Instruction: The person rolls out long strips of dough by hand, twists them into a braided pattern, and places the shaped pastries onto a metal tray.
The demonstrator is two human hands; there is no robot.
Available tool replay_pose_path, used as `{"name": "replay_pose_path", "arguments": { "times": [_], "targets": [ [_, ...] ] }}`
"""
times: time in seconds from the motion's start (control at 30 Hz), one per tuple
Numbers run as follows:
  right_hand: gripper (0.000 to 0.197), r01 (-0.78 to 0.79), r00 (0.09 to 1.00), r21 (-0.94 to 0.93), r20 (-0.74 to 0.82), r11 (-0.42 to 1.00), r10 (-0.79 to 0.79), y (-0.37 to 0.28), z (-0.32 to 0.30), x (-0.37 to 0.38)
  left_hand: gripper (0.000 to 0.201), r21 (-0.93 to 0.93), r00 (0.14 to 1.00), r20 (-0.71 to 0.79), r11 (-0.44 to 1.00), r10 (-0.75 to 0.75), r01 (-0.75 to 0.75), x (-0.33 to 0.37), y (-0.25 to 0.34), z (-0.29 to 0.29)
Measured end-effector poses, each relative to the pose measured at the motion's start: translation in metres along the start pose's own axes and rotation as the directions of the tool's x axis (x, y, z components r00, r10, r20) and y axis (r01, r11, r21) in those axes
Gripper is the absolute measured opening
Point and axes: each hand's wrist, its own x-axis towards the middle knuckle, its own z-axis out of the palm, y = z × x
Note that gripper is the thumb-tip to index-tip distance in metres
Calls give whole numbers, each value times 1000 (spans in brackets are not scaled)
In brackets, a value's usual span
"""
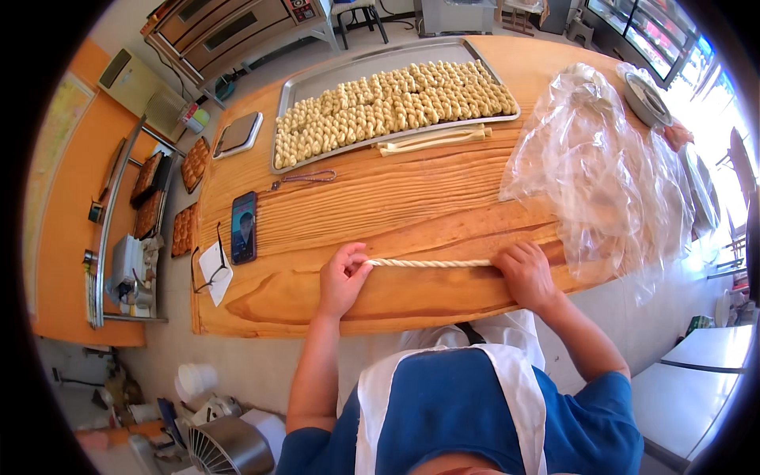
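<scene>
Along the left edge of the table (443,190), a pair of glasses (209,283) is lying on a sheet of white paper (220,286), while trays of browned bread (195,164) are sitting beyond that edge. A flat scale (240,133) is resting near the far left corner, and nearer the person a phone (244,229) is lying face up. To its right, a thin cord (313,176) is stretching below a large metal tray (427,55), which is carrying rows of pale dough twists (396,103). The left hand (344,279) is pinching the left end of a twisted dough rope (431,264), which is running straight across near the table's near edge. Behind it, plain dough strips (434,140) are lying just beside the tray. The right hand (526,275) is covering the rope's right end, palm down; whether its fingers are gripping or only pressing, I cannot tell. Farther right, a crumpled clear plastic sheet (582,158) is spreading over the table, and a round bowl (647,99) is standing behind it.
</scene>
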Motion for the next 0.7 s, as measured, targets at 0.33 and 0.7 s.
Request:
{"name": "replay_pose_path", "arguments": {
  "times": [0.33,0.7],
  "targets": [
    [5,142,976,68,-174,988,-129,56,48,120,33,-160,967,-255,987,-23,-18,3,-10,2],
    [49,-74,997,-86,-7,994,74,44,59,145,36,-89,973,-230,996,-23,2,4,-8,3]
  ]
}}
